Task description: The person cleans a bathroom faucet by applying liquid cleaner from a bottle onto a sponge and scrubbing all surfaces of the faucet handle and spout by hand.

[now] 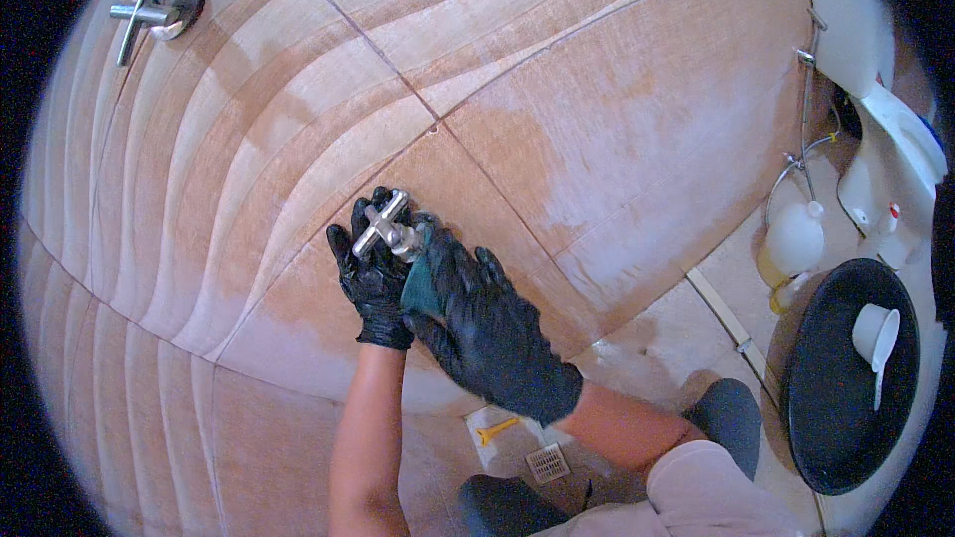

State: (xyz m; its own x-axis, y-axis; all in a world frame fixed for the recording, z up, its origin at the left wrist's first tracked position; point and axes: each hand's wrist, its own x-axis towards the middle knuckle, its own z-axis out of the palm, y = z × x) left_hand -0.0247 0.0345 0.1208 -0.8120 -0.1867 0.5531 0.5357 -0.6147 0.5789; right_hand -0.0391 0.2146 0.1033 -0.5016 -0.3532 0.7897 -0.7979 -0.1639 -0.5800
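A chrome cross-handled tap (383, 229) sticks out from the tiled wall. My left hand (375, 288), in a black rubber glove, lies close beside and behind the tap's handle, its fingers apart and pointing up. Also gloved in black, my right hand (492, 333) presses a green scouring pad (425, 278) near the tap's body. Part of the pad is hidden under the fingers, and whether it touches the metal cannot be made out.
Upper left, another cross-handled valve (164, 12) juts from the wall. At right are a black basin (846, 408) holding a white dipper (875, 336), a white jug (794, 239), a spray bottle (895, 239) and a toilet (890, 154). A yellow-handled brush (497, 430) lies near the floor drain (546, 462).
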